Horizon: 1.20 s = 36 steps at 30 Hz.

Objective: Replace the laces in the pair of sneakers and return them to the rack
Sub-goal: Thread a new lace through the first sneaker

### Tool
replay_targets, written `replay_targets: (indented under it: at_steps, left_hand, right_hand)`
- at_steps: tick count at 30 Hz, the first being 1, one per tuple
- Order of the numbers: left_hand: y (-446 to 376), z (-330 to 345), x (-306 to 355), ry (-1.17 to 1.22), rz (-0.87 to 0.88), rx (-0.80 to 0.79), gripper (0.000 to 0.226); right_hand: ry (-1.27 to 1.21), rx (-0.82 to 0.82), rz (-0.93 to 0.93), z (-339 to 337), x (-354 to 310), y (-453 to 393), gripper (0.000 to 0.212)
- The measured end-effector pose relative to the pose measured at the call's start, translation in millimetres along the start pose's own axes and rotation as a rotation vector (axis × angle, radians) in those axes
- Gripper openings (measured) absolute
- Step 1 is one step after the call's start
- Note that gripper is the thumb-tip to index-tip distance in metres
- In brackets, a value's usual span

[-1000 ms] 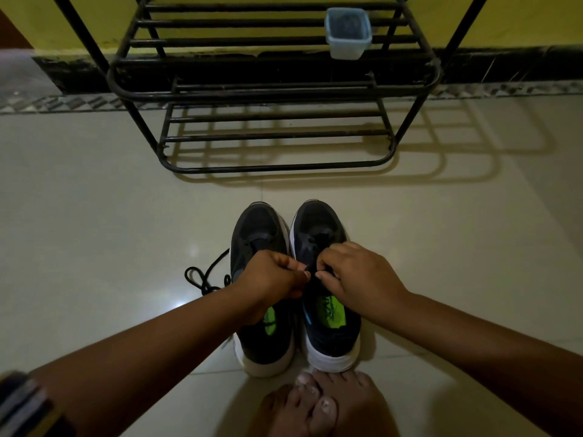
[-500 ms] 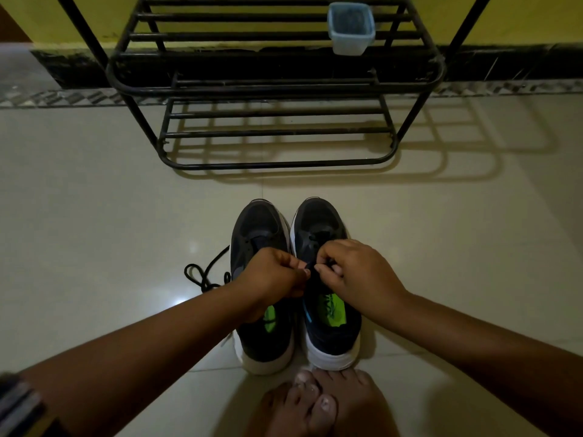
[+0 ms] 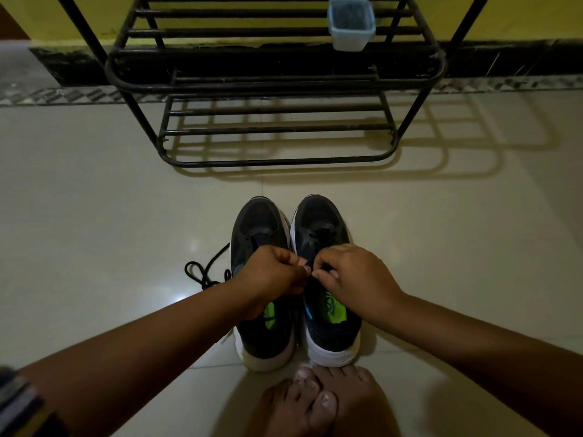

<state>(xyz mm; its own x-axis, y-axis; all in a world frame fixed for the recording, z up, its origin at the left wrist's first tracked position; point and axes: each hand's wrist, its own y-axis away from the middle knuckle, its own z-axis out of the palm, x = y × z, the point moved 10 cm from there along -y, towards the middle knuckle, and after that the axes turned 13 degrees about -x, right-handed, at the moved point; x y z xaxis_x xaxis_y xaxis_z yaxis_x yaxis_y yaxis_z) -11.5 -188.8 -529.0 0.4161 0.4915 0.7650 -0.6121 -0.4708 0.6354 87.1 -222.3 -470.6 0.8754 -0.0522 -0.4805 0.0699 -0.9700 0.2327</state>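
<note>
- Barely anything has shifted in the head view over the last second: the left hand [image 3: 271, 272] and the right hand [image 3: 350, 272] stay bunched together over the right sneaker [image 3: 325, 279], fingertips pinching what looks like its black lace; the lace itself is mostly hidden between them.
- So the threading or tying on that shoe seems unfinished.
- The left sneaker [image 3: 260, 279] stands touching its partner, with a loose lace [image 3: 202, 272] coiled on the floor just beside it, apparently not yet fitted.
- Both shoes sit on pale glossy floor tiles [image 3: 94, 247], toes toward the black metal rack [image 3: 277, 89].
- A small plastic container [image 3: 350, 25] rests on an upper shelf; a yellow wall stands behind.
</note>
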Motion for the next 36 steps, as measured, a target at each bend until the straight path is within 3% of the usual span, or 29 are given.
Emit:
replay_targets:
  at_steps: [17,21,23,25,29,34,36]
  left_hand:
    - [-2.8,3.6,5.1,-0.059,0.047,0.004,0.013]
    - [-3.3,5.2,9.2,-0.115,0.064,-0.002,0.016]
    - [-1.4,4.5,15.0,-0.239,0.088,0.025,0.018]
    - [1.6,2.1,19.9,-0.294,0.114,0.073,0.018]
    - [5.6,-4.7,21.9,-0.109,0.111,0.133,0.024]
    - [14.8,-16.8,51.8,0.527,0.215,0.124,0.031]
    - [21.3,-30.1,68.9,0.563,0.280,0.127,0.032]
  right_hand:
    - [0.009,-0.010,0.030,1.9,-0.4,2.9,0.010]
    - [0.331,0.153,-0.148,-0.7,-27.6,26.9,0.021]
    - [0.325,0.181,-0.290,4.3,-43.3,40.4,0.019]
    - [0.291,0.103,-0.373,19.0,-48.8,47.3,0.012]
    - [0.286,-0.084,-0.371,51.2,-43.9,55.1,0.009]
    - [0.214,-0.110,-0.346,53.9,-39.1,51.0,0.010]
    - [0.186,-0.103,-0.348,52.8,-38.1,50.9,0.010]
